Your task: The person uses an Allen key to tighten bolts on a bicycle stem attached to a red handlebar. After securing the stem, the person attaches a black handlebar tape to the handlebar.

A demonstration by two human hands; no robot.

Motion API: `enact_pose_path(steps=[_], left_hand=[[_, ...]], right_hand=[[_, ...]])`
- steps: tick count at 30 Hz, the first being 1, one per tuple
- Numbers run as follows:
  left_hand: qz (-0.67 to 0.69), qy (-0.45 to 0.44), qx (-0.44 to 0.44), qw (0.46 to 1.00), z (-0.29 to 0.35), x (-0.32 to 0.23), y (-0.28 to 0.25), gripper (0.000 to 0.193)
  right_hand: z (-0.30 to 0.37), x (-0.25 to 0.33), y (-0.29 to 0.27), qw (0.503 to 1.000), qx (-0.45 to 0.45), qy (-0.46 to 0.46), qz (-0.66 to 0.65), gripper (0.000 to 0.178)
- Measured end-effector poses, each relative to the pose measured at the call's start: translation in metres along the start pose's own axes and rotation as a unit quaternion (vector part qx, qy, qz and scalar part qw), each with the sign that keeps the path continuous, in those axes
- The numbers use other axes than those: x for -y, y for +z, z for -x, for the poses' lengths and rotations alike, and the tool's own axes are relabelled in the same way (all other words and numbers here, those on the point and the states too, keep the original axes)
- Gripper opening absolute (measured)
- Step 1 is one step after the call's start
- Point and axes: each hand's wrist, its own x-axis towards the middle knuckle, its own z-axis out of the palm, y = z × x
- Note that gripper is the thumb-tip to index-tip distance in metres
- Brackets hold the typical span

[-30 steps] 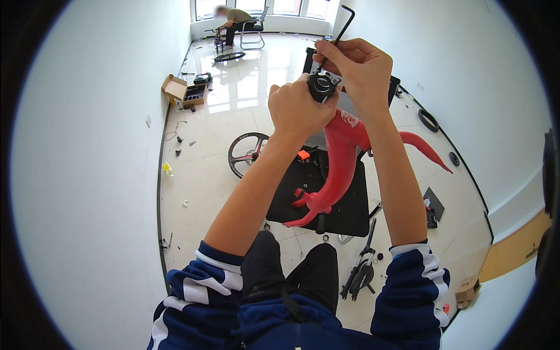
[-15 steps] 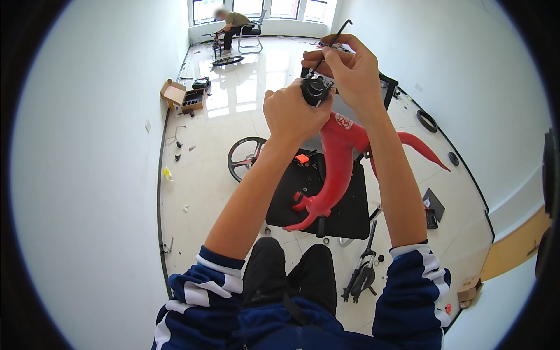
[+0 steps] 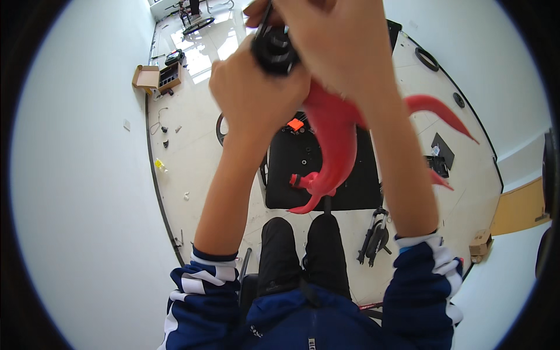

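Observation:
My left hand (image 3: 256,87) is closed around a black round bicycle part (image 3: 275,51) at the upper middle, its fingers mostly turned away from me. Close beside it, my right hand (image 3: 341,46) grips a thin black hex key (image 3: 267,14), whose shaft runs to the black part; whether its tip is seated is hidden. Motion blurs both hands. Below them a red bicycle frame (image 3: 335,140) slants over a black table (image 3: 286,195), with curved arms reaching to the right behind my right forearm. The frame's top is covered by my hands.
Small hardware and an orange piece (image 3: 296,124) lie on the table. On the floor are a black fork (image 3: 373,236) at right, an open cardboard box (image 3: 147,77) at left, and a tyre (image 3: 426,59) by the right wall. Another person's bicycle wheel (image 3: 198,26) lies farther off.
The view has tilted down and the hands now appear higher and nearer, covering more of the hex key. The right hand has come lower over the black part. Both grips hold.

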Motion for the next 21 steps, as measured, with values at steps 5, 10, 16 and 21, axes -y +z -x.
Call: enact_pose_path(steps=[5, 10, 16, 21], left_hand=[[-0.002, 0.036, 0.030, 0.999, 0.015, 0.002, -0.012, 0.034], [-0.005, -0.043, 0.129, 0.991, 0.025, -0.012, -0.037, 0.027], [-0.042, -0.038, 0.151, 0.987, 0.030, -0.026, -0.057, 0.030], [-0.028, -0.045, 0.141, 0.989, 0.018, -0.020, -0.048, 0.030]], right_hand=[[0.015, 0.026, -0.005, 0.979, 0.033, 0.173, -0.107, 0.021], [0.023, 0.034, -0.013, 0.945, 0.037, 0.286, -0.152, 0.016], [0.013, 0.059, -0.010, 0.911, 0.024, 0.375, -0.172, 0.011], [-0.003, 0.042, -0.013, 0.915, 0.068, 0.375, -0.128, 0.012]])
